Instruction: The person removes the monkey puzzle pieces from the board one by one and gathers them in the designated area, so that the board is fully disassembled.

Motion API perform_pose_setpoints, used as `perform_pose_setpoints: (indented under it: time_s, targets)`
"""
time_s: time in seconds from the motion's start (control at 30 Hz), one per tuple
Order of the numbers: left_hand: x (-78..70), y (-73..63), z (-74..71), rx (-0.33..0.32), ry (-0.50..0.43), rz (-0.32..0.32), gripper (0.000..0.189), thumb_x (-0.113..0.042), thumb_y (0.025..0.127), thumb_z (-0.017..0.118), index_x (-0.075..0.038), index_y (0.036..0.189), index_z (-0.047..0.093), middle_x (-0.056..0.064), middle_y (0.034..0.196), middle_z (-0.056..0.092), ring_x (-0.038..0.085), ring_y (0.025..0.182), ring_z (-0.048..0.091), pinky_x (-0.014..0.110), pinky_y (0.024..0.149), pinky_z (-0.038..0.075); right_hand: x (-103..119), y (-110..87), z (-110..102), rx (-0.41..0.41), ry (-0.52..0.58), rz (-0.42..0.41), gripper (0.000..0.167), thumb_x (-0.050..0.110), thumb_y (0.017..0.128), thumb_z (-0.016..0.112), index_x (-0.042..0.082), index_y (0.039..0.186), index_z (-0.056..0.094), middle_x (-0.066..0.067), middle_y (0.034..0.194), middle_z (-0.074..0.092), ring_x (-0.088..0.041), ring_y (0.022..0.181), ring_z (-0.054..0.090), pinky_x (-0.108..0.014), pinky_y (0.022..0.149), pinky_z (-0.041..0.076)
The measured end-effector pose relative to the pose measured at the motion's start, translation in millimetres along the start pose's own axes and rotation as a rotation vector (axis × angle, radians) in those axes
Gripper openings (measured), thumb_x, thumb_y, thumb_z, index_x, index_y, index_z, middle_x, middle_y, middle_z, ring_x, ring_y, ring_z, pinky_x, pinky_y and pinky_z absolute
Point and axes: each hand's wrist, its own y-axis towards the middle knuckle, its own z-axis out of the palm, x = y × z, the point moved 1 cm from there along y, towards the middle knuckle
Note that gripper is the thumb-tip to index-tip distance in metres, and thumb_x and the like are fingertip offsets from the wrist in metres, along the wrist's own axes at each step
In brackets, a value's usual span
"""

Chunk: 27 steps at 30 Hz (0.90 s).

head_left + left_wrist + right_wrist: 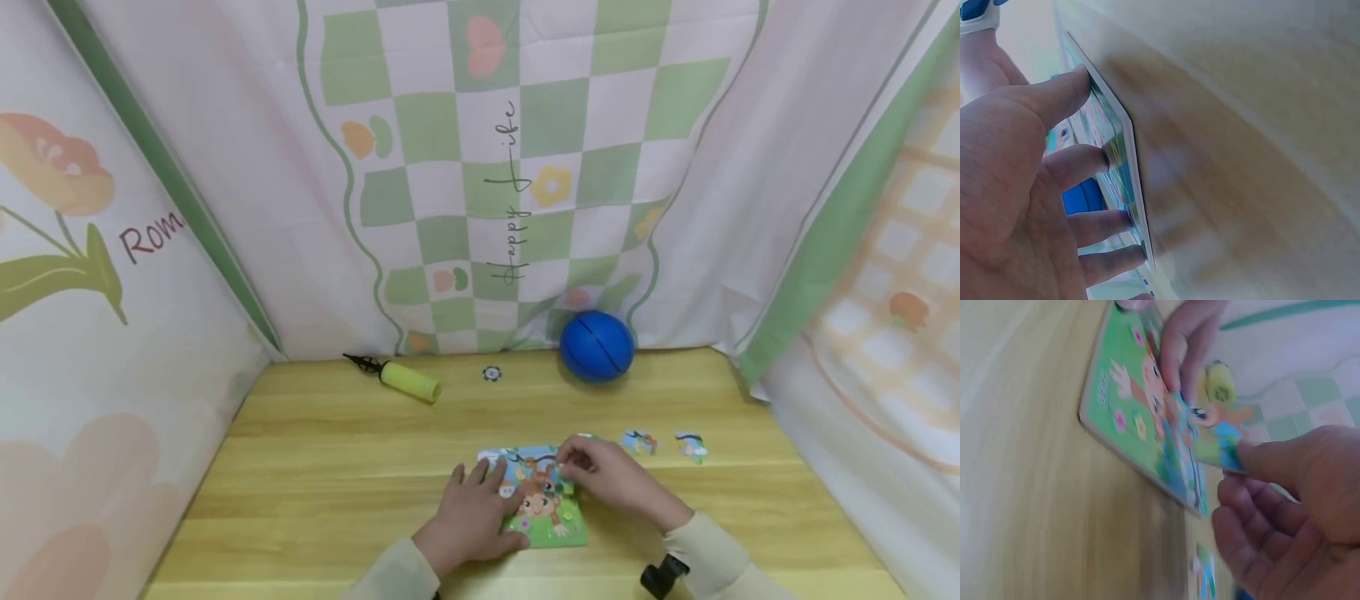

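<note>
A jigsaw puzzle board (551,533) with a cartoon monkey on green grass lies flat on the table. My left hand (472,512) rests on its left side, fingers spread; in the left wrist view its fingertips touch the board near the edge. Between thumb and fingers, my right hand (611,475) pinches a puzzle piece (1219,440), tilted above the board's upper right part. The right wrist view shows an eye and some blue and green on that piece. Right of the board lie two loose puzzle pieces (640,442) (691,446). Another bit of puzzle peeks out behind my right hand.
At the back of the wooden table (315,483) sit a yellow-green hand pump (408,382) with a black nozzle, a small gear-shaped disc (492,373) and a blue ball (597,347). Printed curtains (420,183) enclose the back and both sides.
</note>
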Motion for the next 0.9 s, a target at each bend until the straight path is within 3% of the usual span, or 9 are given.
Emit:
perform_pose_setpoints:
  time_s: [0.13,0.27,0.43,0.6,0.9]
  targets:
    - [1.0,-1.4,-1.8,0.005,-0.008,0.009,0.073,-0.079,0.091,0.042,-0.04,0.153,0.043,0.009,0.164,0.028,0.039,0.147,0.028,0.066,0.111,0.027,-17,-14.9,-29,-0.05,0.0,-0.01,0.008,0.017,0.098,0.069,0.013,0.104,0.072,0.008,0.094,0.068,-0.01,0.086,0.063,-0.029,0.076,0.055]
    - [1.0,-2.1,-1.6,0.009,-0.013,0.011,0.073,-0.078,0.091,0.042,-0.04,0.153,0.043,0.01,0.164,0.027,0.039,0.147,0.027,0.066,0.112,0.026,-51,-44.0,-71,-0.005,-0.043,-0.007,0.009,0.017,0.095,0.072,0.011,0.102,0.074,0.008,0.092,0.07,-0.007,0.083,0.064,-0.028,0.072,0.054]
    - [1.0,-3.7,-1.4,0.013,-0.012,0.003,0.074,-0.079,0.09,0.043,-0.041,0.154,0.042,0.009,0.164,0.026,0.039,0.148,0.027,0.065,0.112,0.027,-98,-87.7,-111,0.016,-0.082,0.123,0.012,0.013,0.092,0.076,0.004,0.097,0.071,0.005,0.087,0.069,-0.003,0.077,0.062,-0.025,0.068,0.052]
    - [1.2,-2.6,-2.0,0.003,-0.002,0.006,0.074,-0.079,0.09,0.043,-0.042,0.154,0.041,0.009,0.164,0.027,0.039,0.147,0.027,0.064,0.112,0.028,-119,-111.4,-124,0.026,-0.082,0.237,0.014,0.015,0.092,0.075,0.003,0.095,0.072,0.002,0.087,0.069,-0.004,0.076,0.06,-0.025,0.066,0.05]
    - [0.8,-3.3,-3.6,-0.004,-0.038,0.011,0.072,-0.077,0.091,0.046,-0.041,0.153,0.043,0.009,0.164,0.027,0.038,0.147,0.027,0.064,0.113,0.027,-118,-112.7,-122,0.02,-0.097,0.279,0.016,0.016,0.093,0.074,0.0,0.098,0.071,-0.001,0.088,0.068,-0.007,0.077,0.06,-0.025,0.067,0.051]
